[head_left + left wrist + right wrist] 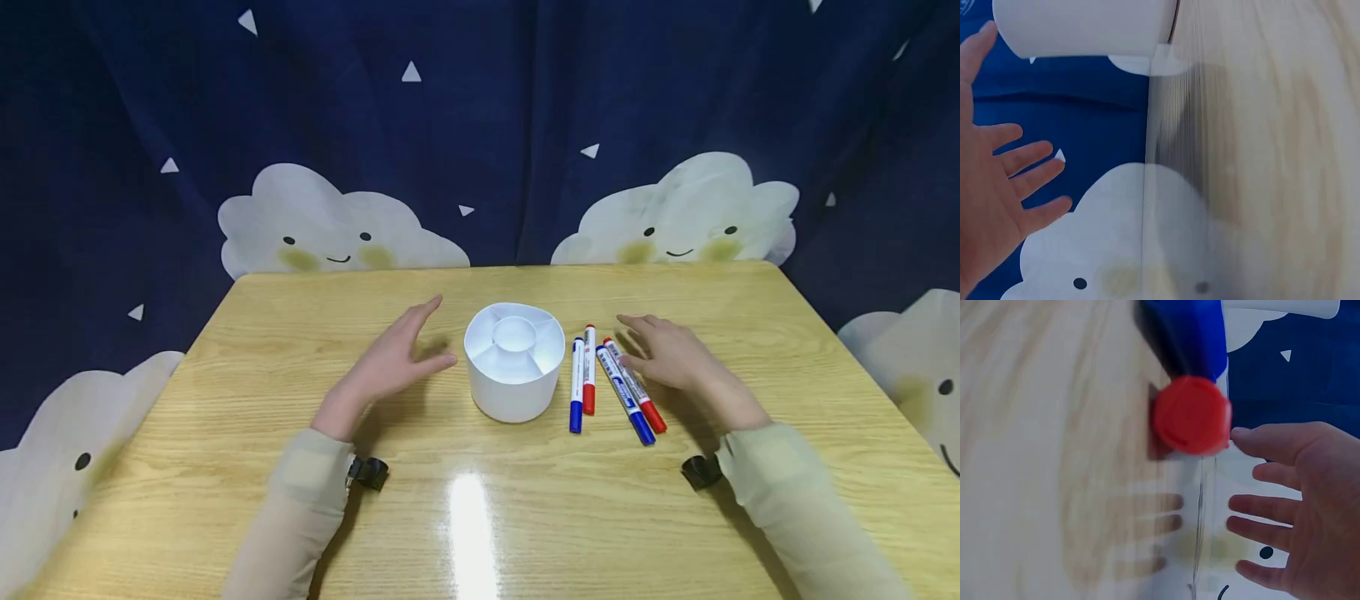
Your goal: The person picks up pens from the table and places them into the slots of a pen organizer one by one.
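A round white pen organizer [514, 398] with several compartments stands upright on the table, its sections bare inside. To its right lie whiteboard markers: a blue one [577, 385] and a red one [589, 369] side by side, then another blue one [626, 395] and another red one [636, 386] slanting together. My left hand [393, 354] is left of the organizer, fingers spread and holding nothing. My right hand [671, 354] hovers beside the slanted red marker, thumb near its barrel, fingers extended. In the right wrist view, a red cap [1191, 415] and a blue cap [1191, 337] loom close.
The wooden table [225, 467] reaches back to a dark blue curtain [480, 125] printed with clouds and triangles. A bright light reflection lies on the table front. Small black wrist cameras [369, 473] sit at both cuffs.
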### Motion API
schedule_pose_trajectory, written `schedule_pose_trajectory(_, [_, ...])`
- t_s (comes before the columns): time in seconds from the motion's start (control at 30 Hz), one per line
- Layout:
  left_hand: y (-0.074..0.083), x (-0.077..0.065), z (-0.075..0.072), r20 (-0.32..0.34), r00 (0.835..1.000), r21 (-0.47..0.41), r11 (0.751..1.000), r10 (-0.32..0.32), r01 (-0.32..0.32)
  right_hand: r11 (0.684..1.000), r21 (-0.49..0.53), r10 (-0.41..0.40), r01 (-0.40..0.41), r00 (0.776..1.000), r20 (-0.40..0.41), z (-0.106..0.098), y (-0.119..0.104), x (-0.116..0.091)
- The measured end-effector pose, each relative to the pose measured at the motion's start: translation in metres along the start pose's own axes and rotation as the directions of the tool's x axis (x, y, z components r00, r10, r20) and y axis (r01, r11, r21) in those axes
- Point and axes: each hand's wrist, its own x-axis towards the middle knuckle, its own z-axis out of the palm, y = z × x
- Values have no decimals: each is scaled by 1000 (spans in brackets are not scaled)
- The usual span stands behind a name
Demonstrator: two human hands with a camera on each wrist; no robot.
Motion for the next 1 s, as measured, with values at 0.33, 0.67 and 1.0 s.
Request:
schedule_pose_trajectory(0.33, [14,8,6,42,995,-144,986,87,-80,997,81,7,-12,999,54,6,-3,12])
schedule_pose_trajectory(0.67, [25,15,15,68,987,-234,964,146,-126,993,111,-40,33,997,59,9,-8,19])
schedule_pose_trajectory(1.0, [32,18,17,79,990,-217,971,120,-100,977,203,38,-59,994,104,5,-14,21])
